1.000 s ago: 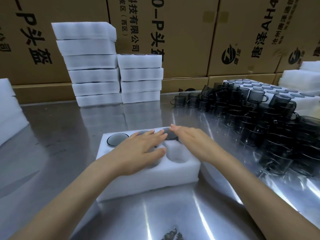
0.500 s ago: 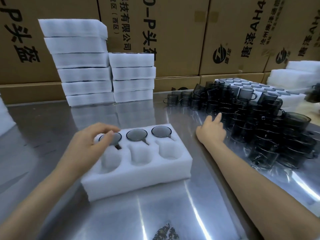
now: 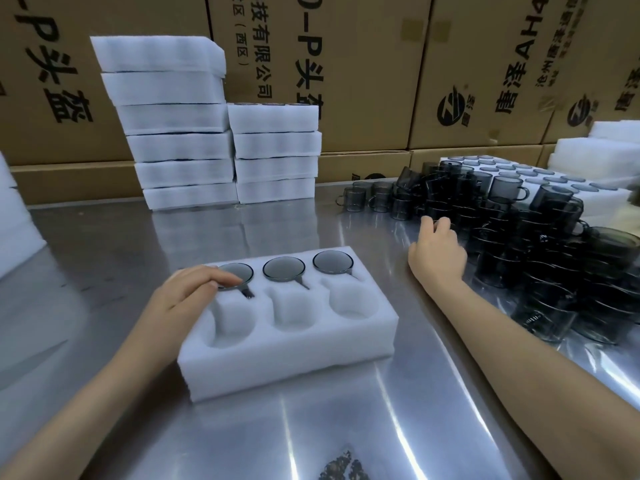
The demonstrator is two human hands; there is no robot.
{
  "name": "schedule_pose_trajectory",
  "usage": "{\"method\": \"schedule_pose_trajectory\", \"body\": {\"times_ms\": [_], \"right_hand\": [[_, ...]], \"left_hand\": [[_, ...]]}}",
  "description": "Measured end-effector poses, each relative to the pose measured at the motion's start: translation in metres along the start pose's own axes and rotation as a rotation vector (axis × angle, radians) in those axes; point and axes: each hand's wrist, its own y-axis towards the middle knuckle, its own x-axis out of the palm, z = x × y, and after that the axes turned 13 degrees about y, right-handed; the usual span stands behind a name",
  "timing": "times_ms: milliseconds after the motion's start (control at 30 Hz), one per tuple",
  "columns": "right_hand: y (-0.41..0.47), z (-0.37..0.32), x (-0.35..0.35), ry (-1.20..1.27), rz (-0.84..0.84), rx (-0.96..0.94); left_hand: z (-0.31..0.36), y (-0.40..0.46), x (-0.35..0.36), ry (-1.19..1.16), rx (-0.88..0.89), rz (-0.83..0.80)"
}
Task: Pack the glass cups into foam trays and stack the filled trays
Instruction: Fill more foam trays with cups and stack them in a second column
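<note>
Nearest on the steel table [image 3: 346,427] lies the six-pocket foam tray [image 3: 287,348]; its near row of three pockets is bare, its far row holds three smoked glass cups [image 3: 284,269] sunk to their rims; the left hand [image 3: 188,296] rests on the tray's left end, fingers loosely curled, fingertips touching the rim of the leftmost cup; it seems to steady the tray. Beyond and to the right, the right hand [image 3: 437,252] reaches the edge of the pile of loose glass cups [image 3: 540,244], its fingers bent at a cup; whether they pinch it I cannot tell. The step in hand looks like fetching a fourth cup; next it needs lifting clear and seating in a near pocket. Farthest stand two stacks of filled foam trays [image 3: 221,150] against cardboard cartons [image 3: 381,64].
</note>
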Motion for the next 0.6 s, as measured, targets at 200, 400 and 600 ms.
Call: {"method": "schedule_pose_trajectory", "body": {"times_ms": [200, 400, 600], "right_hand": [[-0.010, -0.014, -0.008, 0.099, 0.027, -0.203], [-0.025, -0.029, -0.009, 0.170, 0.055, -0.360], [-0.024, -0.017, -0.007, 0.396, -0.282, -0.208]], "left_hand": [[-0.002, 0.001, -0.001, 0.017, -0.003, -0.003], [-0.003, 0.001, -0.001, 0.052, 0.016, 0.009], [0.000, 0.000, 0.000, 0.015, 0.010, 0.041]]}}
